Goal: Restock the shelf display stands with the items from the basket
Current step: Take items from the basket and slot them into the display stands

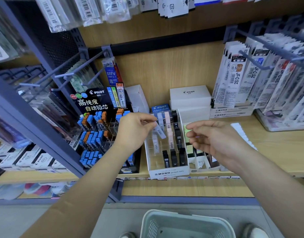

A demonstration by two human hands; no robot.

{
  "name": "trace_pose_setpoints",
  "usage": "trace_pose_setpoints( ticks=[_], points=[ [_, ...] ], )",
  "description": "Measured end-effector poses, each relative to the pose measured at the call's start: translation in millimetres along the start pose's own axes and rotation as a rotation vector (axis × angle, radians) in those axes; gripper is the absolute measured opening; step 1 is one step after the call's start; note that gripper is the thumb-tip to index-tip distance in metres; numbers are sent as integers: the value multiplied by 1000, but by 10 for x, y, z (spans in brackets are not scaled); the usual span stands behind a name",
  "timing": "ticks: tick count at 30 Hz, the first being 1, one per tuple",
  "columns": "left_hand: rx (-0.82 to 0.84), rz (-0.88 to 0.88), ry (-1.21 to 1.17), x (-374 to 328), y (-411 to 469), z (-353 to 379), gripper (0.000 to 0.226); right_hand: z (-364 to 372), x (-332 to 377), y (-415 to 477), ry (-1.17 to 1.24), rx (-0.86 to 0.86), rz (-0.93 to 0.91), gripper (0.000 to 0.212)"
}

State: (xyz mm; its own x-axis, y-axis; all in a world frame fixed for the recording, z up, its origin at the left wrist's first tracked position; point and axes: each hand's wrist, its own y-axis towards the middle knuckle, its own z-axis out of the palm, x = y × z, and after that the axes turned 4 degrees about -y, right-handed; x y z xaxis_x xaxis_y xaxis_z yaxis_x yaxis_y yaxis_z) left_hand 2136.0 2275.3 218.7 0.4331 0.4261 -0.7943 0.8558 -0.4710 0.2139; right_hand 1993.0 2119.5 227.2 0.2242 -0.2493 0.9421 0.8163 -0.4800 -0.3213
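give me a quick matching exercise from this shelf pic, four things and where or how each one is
1 left hand
2 basket
3 Pilot stand
4 MONO stand

a on the floor, below the shelf
b stocked mostly in blue and orange
c pinches a pale lead case
d stocked partly in black and pink

Pairs: 1-c, 2-a, 3-b, 4-d

Looks like a stationery shop aisle. Carries barcoded refill packs (237, 78) on peg hooks (254, 61), a Pilot lead display stand (94, 100) crammed with blue and orange tubes, a Mono graph MG tray (170, 173) of lead cases (170, 136), white Pilot boxes (189, 95), and price labels (182, 178) along the wooden shelf (276, 152) edge.
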Motion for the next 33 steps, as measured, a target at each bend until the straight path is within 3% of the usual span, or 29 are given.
trace_pose_setpoints(
  ticks=[9, 20, 29, 33],
  points=[
    [130, 181, 322, 82, 21, 236, 9, -45, -26, 3, -24, 16, 9, 21],
    [127, 365, 621, 194, 90, 381, 14, -68, -71, -4, -101, 53, 43, 20],
    [54, 371, 482, -63, -99, 116, 13, -204, -80, -115, -235, 115, 28, 20],
    [204, 325, 446, -230, -497, -131, 13, -330, -135, -269, -426, 231, 18, 18]
  ],
)
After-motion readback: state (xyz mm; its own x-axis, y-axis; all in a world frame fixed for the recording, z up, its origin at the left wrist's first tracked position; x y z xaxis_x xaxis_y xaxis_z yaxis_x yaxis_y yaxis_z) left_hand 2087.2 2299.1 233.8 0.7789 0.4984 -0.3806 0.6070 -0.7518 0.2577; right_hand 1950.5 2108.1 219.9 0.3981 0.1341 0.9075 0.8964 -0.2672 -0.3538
